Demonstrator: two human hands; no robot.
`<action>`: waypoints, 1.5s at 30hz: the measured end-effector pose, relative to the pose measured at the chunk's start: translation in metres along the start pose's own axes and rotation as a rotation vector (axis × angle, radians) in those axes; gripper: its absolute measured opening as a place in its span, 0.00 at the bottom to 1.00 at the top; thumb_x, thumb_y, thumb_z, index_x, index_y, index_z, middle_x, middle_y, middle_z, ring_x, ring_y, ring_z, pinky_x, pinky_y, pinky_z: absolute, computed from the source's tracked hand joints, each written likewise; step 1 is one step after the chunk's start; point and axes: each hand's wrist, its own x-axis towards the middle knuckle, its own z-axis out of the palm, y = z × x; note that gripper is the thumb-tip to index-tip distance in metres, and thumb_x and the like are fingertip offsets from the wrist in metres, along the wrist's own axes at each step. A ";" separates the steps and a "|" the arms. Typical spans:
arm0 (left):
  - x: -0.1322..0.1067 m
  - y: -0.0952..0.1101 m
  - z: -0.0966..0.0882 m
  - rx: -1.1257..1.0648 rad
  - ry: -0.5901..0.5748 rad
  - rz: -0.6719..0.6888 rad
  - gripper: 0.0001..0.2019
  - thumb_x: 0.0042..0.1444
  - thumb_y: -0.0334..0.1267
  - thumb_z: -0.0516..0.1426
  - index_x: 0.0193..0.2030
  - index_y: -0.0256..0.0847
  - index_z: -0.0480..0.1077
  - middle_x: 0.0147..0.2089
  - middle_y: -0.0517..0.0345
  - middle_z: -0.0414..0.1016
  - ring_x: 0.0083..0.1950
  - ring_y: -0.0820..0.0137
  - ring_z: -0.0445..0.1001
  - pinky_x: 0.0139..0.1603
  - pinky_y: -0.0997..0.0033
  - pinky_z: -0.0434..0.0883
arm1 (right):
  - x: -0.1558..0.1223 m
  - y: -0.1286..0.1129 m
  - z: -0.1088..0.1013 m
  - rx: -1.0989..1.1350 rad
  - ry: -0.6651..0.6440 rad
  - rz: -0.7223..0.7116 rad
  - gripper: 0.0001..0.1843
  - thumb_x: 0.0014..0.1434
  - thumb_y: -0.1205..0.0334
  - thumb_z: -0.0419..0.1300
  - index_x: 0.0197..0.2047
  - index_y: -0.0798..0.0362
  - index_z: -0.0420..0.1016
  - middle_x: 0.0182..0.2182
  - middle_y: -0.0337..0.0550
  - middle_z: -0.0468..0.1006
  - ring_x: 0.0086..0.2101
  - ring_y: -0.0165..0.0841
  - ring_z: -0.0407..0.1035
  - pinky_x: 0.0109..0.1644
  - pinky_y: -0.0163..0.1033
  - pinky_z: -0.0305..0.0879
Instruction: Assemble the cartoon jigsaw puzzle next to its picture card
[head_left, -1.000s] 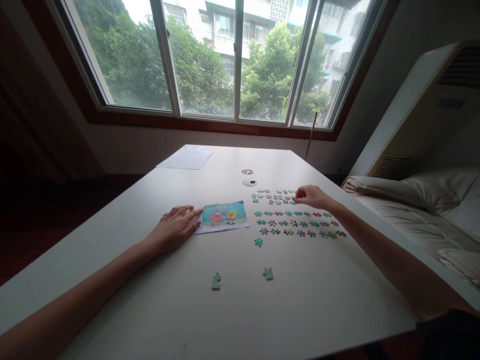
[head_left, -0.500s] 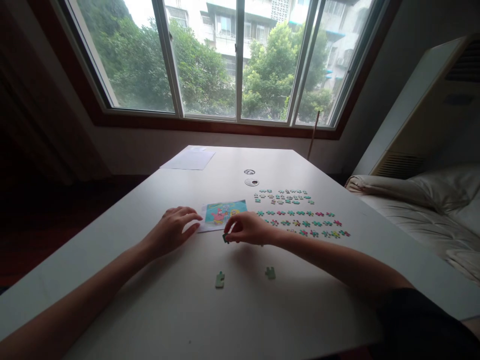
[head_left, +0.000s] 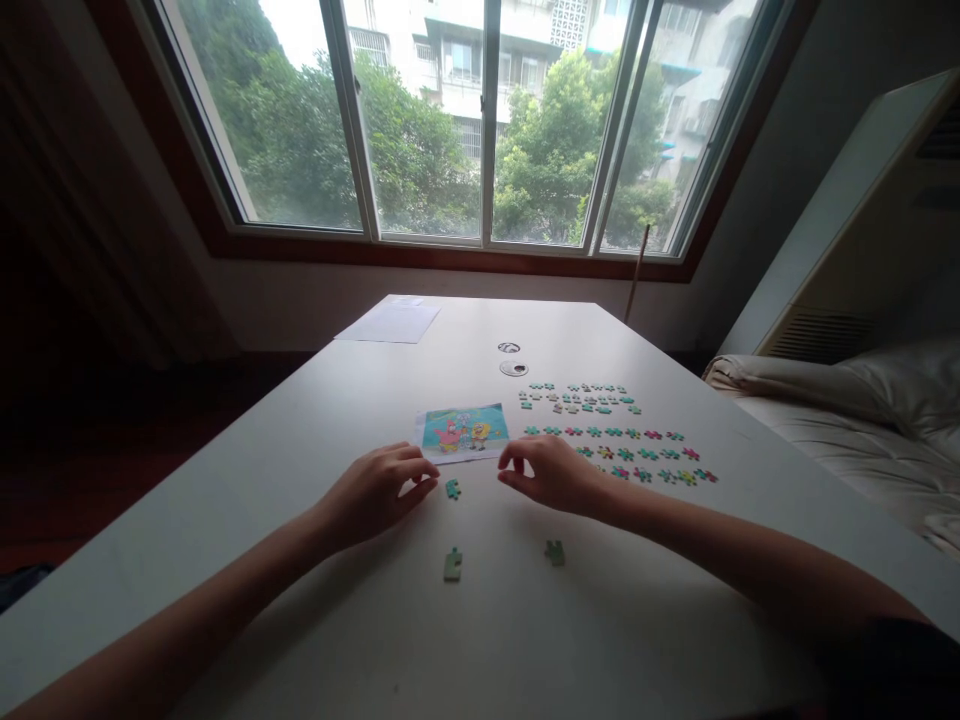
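A small teal jigsaw piece [head_left: 453, 489] lies flat on the white table [head_left: 480, 640], just below a picture card [head_left: 466, 432] of cartoon figures. My left hand [head_left: 386, 492] rests to the left of that piece, thumb and fingers slightly apart, holding nothing. On the other side my right hand [head_left: 553, 472] hovers by the card's lower right corner, its fingers curved and parted from the thumb, with nothing between them. Closer to me lie two more pieces, a green corner-like piece [head_left: 453, 564] and a darker green piece [head_left: 554, 552].
Several rows of loose jigsaw pieces [head_left: 615, 433] spread over the table's right side, partly hidden by my right hand. Two round discs [head_left: 514, 369] lie further back. White paper [head_left: 390, 323] sits at the far left corner. A padded cushion [head_left: 832, 410] stands to the right.
My right hand has let go of the teal piece, which now lies on the table, and has drawn back to the right. My left hand has come closer to that piece. The view has shifted slightly.
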 end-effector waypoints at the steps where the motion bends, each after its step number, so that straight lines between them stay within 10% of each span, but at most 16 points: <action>1: 0.000 0.004 0.003 0.000 0.017 -0.046 0.12 0.60 0.40 0.51 0.38 0.41 0.75 0.34 0.54 0.74 0.34 0.68 0.71 0.35 0.70 0.68 | -0.009 0.003 -0.002 -0.044 0.005 0.017 0.05 0.56 0.64 0.60 0.35 0.54 0.76 0.27 0.41 0.77 0.27 0.29 0.68 0.33 0.33 0.60; 8: 0.002 0.017 0.016 -0.087 0.019 -0.143 0.09 0.55 0.41 0.55 0.36 0.43 0.76 0.32 0.56 0.72 0.33 0.69 0.70 0.34 0.72 0.68 | -0.044 0.015 -0.006 -0.117 0.037 0.118 0.06 0.56 0.61 0.60 0.37 0.53 0.75 0.26 0.40 0.76 0.27 0.31 0.69 0.33 0.35 0.61; 35: 0.002 0.005 0.009 -0.088 0.022 -0.053 0.09 0.57 0.39 0.54 0.39 0.41 0.74 0.34 0.53 0.74 0.38 0.65 0.69 0.38 0.67 0.68 | -0.031 0.016 0.009 -0.079 0.043 0.048 0.09 0.58 0.64 0.58 0.41 0.52 0.76 0.29 0.40 0.77 0.30 0.31 0.70 0.36 0.35 0.62; 45: -0.010 0.041 -0.011 -0.062 -0.063 0.083 0.07 0.60 0.35 0.53 0.37 0.43 0.73 0.35 0.56 0.74 0.39 0.65 0.70 0.41 0.65 0.67 | -0.072 0.019 -0.016 0.020 -0.160 -0.140 0.07 0.56 0.61 0.59 0.37 0.53 0.76 0.28 0.40 0.73 0.25 0.25 0.65 0.30 0.30 0.61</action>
